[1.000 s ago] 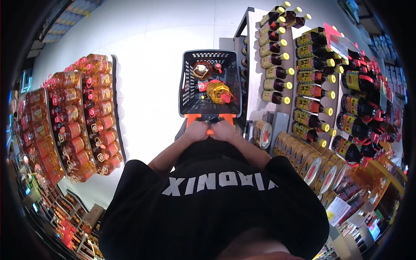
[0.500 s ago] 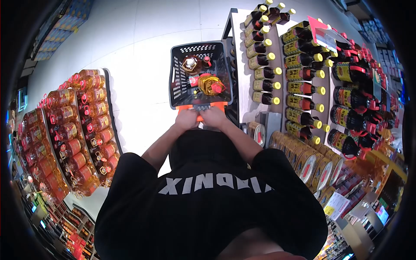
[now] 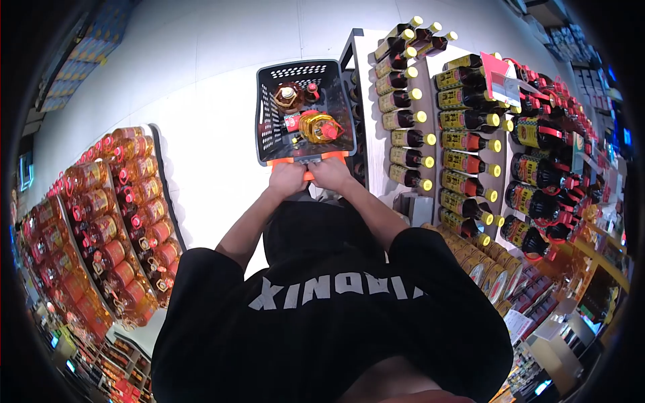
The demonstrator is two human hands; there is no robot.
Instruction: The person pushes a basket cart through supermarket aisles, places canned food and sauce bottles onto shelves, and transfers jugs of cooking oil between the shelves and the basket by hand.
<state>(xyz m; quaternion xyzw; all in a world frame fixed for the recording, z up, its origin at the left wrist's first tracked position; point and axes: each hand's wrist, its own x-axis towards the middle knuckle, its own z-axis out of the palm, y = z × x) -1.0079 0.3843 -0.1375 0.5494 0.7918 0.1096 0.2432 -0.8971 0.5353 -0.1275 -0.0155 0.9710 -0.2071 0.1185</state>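
Observation:
Both hands grip the orange handle [image 3: 308, 176] at the near end of a dark grey, perforated shopping basket [image 3: 267, 124]. My left hand [image 3: 287, 177] is wrapped round its left part, and my right hand [image 3: 330, 174] is closed on the right part beside it. Inside the basket, a bottle of golden cooking oil [image 3: 314, 129] with a red cap lies nearest me. Farther in are a brownish bottle with a pale cap [image 3: 288, 97] and a small dark bottle with a red cap [image 3: 312, 93]. A red packet [image 3: 291, 123] lies partly under the oil bottle.
On the right, a shelf unit carries rows of dark sauce bottles [image 3: 463, 141] with yellow caps, close to the basket's side. Larger red-capped bottles [image 3: 534, 198] and gold tins [image 3: 484, 258] stand beyond. Racks of oil bottles [image 3: 101, 228] line the left. Pale floor [image 3: 215, 134] runs between.
The shelves on both sides have slid toward me in the view, as the basket and I moved forward along the aisle. Both hands keep their hold on the handle.

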